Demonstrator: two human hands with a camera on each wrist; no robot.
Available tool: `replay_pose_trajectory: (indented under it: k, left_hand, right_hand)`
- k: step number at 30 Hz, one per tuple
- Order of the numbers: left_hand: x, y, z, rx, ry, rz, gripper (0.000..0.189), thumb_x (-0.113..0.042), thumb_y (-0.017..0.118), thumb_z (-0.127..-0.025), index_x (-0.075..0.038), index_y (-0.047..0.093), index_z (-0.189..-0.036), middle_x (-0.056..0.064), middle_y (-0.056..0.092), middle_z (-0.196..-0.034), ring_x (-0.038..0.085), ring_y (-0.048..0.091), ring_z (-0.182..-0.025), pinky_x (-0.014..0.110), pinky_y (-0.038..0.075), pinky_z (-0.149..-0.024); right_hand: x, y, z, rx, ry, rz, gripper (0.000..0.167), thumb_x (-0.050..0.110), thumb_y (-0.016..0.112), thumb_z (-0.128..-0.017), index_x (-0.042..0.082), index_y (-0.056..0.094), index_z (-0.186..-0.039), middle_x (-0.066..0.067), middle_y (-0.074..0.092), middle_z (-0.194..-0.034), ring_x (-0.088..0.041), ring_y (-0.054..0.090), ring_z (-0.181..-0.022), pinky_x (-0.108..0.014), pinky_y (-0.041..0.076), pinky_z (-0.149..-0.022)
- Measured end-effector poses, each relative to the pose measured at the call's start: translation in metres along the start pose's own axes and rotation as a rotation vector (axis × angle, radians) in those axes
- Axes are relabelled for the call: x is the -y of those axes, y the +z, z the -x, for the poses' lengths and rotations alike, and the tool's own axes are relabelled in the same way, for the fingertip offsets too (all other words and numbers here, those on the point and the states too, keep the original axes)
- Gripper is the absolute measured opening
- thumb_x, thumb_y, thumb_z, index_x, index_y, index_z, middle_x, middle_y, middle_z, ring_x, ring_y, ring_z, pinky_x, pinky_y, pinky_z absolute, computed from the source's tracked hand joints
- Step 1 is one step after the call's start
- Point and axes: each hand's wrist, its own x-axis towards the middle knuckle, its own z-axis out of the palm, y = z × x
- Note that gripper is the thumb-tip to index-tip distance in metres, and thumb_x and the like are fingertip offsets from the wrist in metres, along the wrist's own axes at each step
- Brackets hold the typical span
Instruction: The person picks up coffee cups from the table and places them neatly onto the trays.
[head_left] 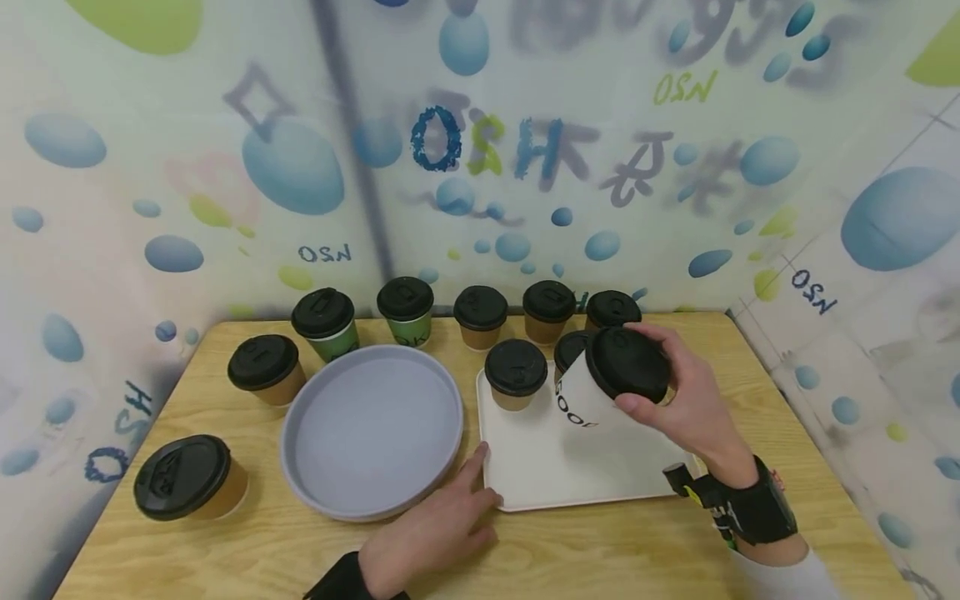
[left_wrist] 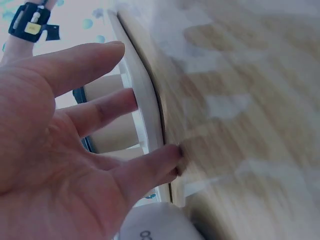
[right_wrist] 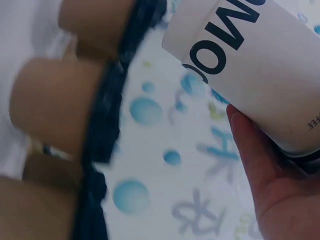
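My right hand (head_left: 693, 400) grips a white paper cup (head_left: 581, 396) with a black lid, its thumb and fingers around the lid end. The cup is tilted on its side above the white rectangular tray (head_left: 577, 475), with dark lettering on its wall in the right wrist view. My left hand (head_left: 438, 525) touches the tray's near left edge with extended fingers; in the left wrist view its fingers (left_wrist: 102, 112) lie along the rim. At the back of the tray stand a small brown cup with a black lid (head_left: 516, 371) and another, partly hidden behind the held cup.
A round grey-blue tray (head_left: 375, 433) lies left of the white one. Lidded brown cups (head_left: 262, 367) and green cups (head_left: 405, 308) stand around its left and back. More brown cups (head_left: 480, 317) line the table's back edge before a patterned curtain (head_left: 480, 208).
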Motion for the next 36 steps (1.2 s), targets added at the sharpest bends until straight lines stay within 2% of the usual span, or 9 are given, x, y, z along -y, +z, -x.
replay_pose_trajectory:
  k: [2,5,9,12,15,24,29,36]
  left_hand:
    - [0.0,0.001,0.002,0.009,-0.018,0.013,0.032,-0.029,0.074,-0.097,-0.015,0.071,-0.125,0.03,0.025,-0.164,0.02,0.062,-0.12,0.028,0.055,-0.09]
    - [0.001,0.001,0.003,0.034,-0.036,0.02,0.035,-0.031,0.072,-0.098,-0.017,0.069,-0.129,0.03,0.029,-0.162,0.022,0.061,-0.123,0.033,0.055,-0.094]
    - [0.007,0.0,0.004,0.052,-0.015,0.015,0.035,-0.031,0.07,-0.099,-0.019,0.067,-0.132,0.021,0.04,-0.159,0.028,0.051,-0.137,0.038,0.051,-0.103]
    - [0.01,0.0,0.006,0.062,0.007,0.025,0.038,-0.03,0.071,-0.099,-0.021,0.065,-0.135,0.017,0.041,-0.159,0.027,0.047,-0.141,0.038,0.049,-0.105]
    - [0.013,0.0,0.007,0.074,0.008,0.038,0.041,-0.031,0.072,-0.099,-0.022,0.063,-0.137,0.017,0.039,-0.161,0.027,0.047,-0.141,0.037,0.05,-0.105]
    - [0.016,0.001,0.008,0.104,-0.055,0.129,0.042,-0.032,0.073,-0.098,-0.027,0.062,-0.138,0.019,0.03,-0.165,0.025,0.056,-0.132,0.038,0.054,-0.097]
    - [0.016,0.001,0.009,0.097,-0.027,0.097,0.043,-0.033,0.074,-0.097,-0.028,0.062,-0.138,0.018,0.034,-0.163,0.025,0.054,-0.134,0.037,0.054,-0.098]
    - [0.014,-0.001,0.009,0.081,0.0,0.054,0.044,-0.032,0.076,-0.096,-0.026,0.061,-0.137,0.017,0.035,-0.162,0.022,0.054,-0.133,0.035,0.053,-0.098]
  right_hand:
    - [-0.003,0.012,0.002,0.047,0.001,0.037,0.08,0.013,0.087,-0.075,0.012,0.053,-0.147,-0.005,0.064,-0.132,-0.008,0.063,-0.111,-0.016,0.05,-0.088]
    - [-0.006,0.027,0.005,0.102,0.004,0.098,0.083,0.022,0.09,-0.074,0.015,0.053,-0.147,-0.006,0.064,-0.135,-0.013,0.062,-0.116,-0.022,0.051,-0.092]
    - [-0.006,0.046,0.011,0.159,0.006,0.126,0.084,0.03,0.092,-0.073,0.012,0.053,-0.145,-0.006,0.064,-0.135,-0.02,0.062,-0.118,-0.036,0.054,-0.095]
    - [-0.007,0.056,0.016,0.191,0.011,0.129,0.085,0.036,0.092,-0.073,0.012,0.052,-0.145,-0.005,0.063,-0.136,-0.022,0.061,-0.119,-0.047,0.053,-0.095]
    - [-0.008,0.064,0.019,0.203,0.006,0.141,0.085,0.042,0.091,-0.074,0.014,0.052,-0.144,-0.004,0.062,-0.136,-0.024,0.059,-0.121,-0.054,0.051,-0.095]
    - [-0.013,0.082,0.023,0.258,-0.051,0.187,0.084,0.062,0.083,-0.079,0.021,0.05,-0.144,0.0,0.048,-0.138,-0.02,0.054,-0.122,-0.05,0.051,-0.098]
    - [-0.015,0.09,0.026,0.293,-0.056,0.2,0.084,0.067,0.079,-0.08,0.021,0.05,-0.143,0.0,0.048,-0.138,-0.019,0.055,-0.122,-0.05,0.051,-0.098]
    - [-0.018,0.096,0.027,0.313,-0.049,0.221,0.085,0.066,0.081,-0.079,0.02,0.05,-0.144,0.0,0.048,-0.139,-0.019,0.055,-0.121,-0.049,0.051,-0.099]
